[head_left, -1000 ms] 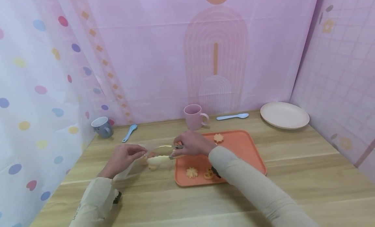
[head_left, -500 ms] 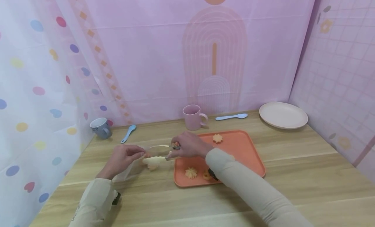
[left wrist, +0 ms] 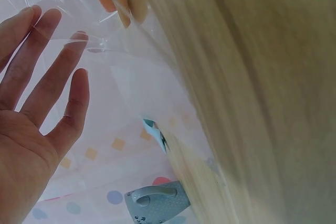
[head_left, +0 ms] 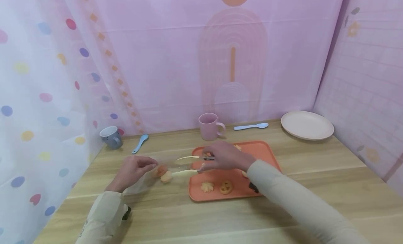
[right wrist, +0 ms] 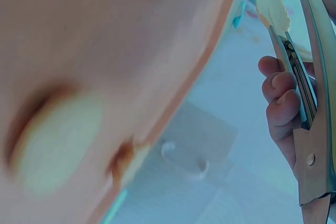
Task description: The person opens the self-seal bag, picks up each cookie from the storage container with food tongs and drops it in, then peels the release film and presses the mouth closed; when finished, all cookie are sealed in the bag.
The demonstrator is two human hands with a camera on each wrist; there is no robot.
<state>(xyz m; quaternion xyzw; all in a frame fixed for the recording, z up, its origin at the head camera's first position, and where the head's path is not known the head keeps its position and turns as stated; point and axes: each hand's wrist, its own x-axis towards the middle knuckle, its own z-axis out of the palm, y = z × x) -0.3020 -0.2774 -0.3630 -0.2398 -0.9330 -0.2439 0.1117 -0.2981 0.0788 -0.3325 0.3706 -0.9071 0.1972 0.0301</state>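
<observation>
My left hand [head_left: 133, 170] pinches the edge of a clear plastic bag [left wrist: 121, 72] between thumb and fingertips, left of the tray. Round and flower-shaped cookies [head_left: 166, 176] lie inside the bag at its far end, just past the fingertips. My right hand [head_left: 225, 155] grips cream-and-metal tongs [right wrist: 313, 153] over the left part of the orange tray [head_left: 258, 167]. The tongs' arms are spread and point left toward the bag, with no cookie seen between them. On the tray lie a flower-shaped cookie [head_left: 207, 187], a pretzel-shaped cookie [head_left: 226, 187] and others partly hidden by the right arm.
A pink mug [head_left: 208, 127] stands behind the tray, beside a pale blue spoon [head_left: 251, 126]. At back left are a grey-blue cup [head_left: 111, 137] and another blue spoon [head_left: 140, 144]. A cream plate [head_left: 306, 125] sits at back right. Curtains enclose the wooden table.
The right hand has drawn the tongs to the right, away from the bagged cookies and over the tray. The left hand stays about where it was, still pinching the bag.
</observation>
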